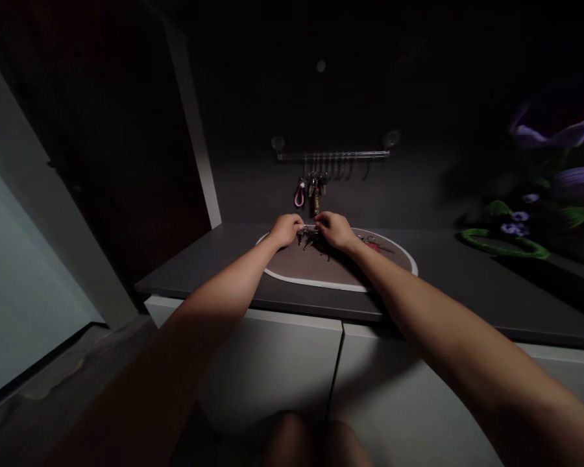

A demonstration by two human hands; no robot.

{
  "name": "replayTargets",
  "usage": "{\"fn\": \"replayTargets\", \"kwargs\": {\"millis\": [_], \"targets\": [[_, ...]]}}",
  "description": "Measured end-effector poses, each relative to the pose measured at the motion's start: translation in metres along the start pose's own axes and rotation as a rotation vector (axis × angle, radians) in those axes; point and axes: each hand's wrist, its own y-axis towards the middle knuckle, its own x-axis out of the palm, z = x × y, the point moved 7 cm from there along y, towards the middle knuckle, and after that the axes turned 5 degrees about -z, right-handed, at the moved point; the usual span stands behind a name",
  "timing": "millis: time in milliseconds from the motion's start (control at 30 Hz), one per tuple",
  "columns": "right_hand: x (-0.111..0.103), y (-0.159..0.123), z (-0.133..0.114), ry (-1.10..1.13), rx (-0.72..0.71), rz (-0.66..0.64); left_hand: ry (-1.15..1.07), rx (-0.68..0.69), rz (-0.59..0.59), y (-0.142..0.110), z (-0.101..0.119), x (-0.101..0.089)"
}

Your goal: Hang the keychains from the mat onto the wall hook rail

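Left hand (286, 229) and right hand (331, 230) pinch keys (309, 236); oval mat (311, 269) beneath.

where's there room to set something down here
The brown oval mat is bare along its near side, below the keys. Dark countertop is free left of the mat and right of it, up to the green loop. Crowded: the mat's far middle, under the left hand and right hand.

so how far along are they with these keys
Looks done: keys and a pink loop fob hang from the wall rail. In hand: the left hand and right hand pinch a bunch of keys on the oval mat. Left over: a red-handled item lying there.
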Motion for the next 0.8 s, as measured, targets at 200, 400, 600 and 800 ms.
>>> {"fn": "replayTargets", "kwargs": {"millis": [200, 400, 600, 800], "targets": [[0.001, -0.001, -0.003, -0.033, -0.007, -0.027, -0.339, -0.074, 0.046, 0.000, -0.001, -0.002], [-0.002, -0.001, -0.005, 0.001, -0.033, 0.010, -0.756, -0.205, 0.055, -0.001, -0.006, 0.004], [-0.008, -0.004, -0.011, 0.098, -0.048, 0.045, -0.926, -0.238, 0.065, -0.003, -0.008, 0.003], [-0.011, -0.004, -0.013, 0.267, -0.068, 0.056, -1.044, -0.190, 0.054, -0.001, -0.006, 0.004]]}}
